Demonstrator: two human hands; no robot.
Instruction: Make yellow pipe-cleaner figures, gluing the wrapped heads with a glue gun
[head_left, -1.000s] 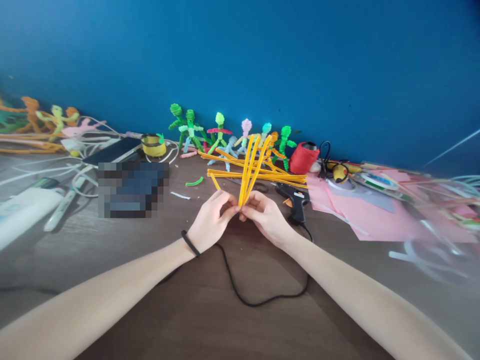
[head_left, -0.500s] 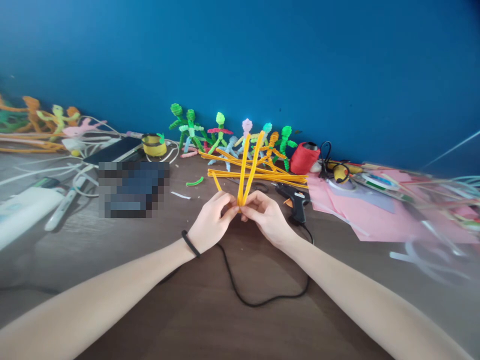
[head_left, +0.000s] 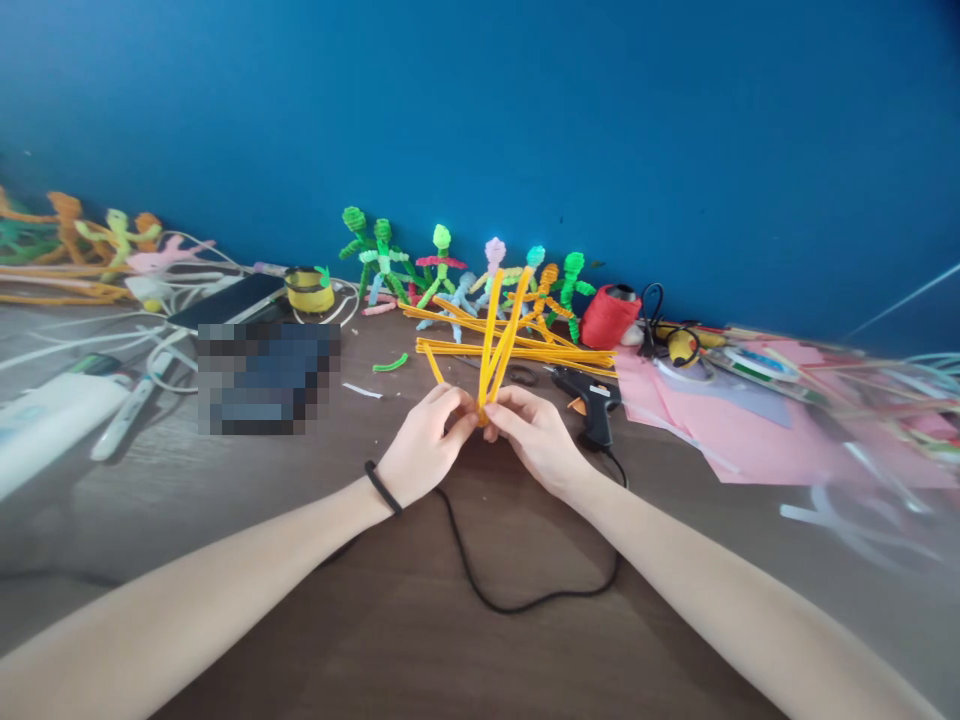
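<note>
Several yellow-orange pipe cleaners point(head_left: 495, 345) stand upright between my hands, their lower ends pinched at the fingertips and their upper ends fanned apart. My left hand point(head_left: 429, 438) grips them from the left with thumb and fingers closed; a black band circles that wrist. From the other side, my right hand point(head_left: 538, 438) pinches the same lower ends. A shorter yellow length point(head_left: 432, 363) pokes up behind the left fingers; where its lower end goes is hidden. Just behind the hands lies a pile of loose yellow pipe cleaners point(head_left: 577, 353).
A black glue gun point(head_left: 594, 400) lies right of my hands, its cord point(head_left: 517, 608) looping in front. Small pipe-cleaner figures point(head_left: 442, 255) stand along the blue wall. Pink paper sheets point(head_left: 750, 445) are at right, a red roll point(head_left: 609, 316) behind, and a blurred-out dark object point(head_left: 270, 380) at left.
The upright pipe cleaners have shifted: their strands now cross and spread near the bottom instead of forming a plain V. My right fingers have moved slightly; both hands stay in place.
</note>
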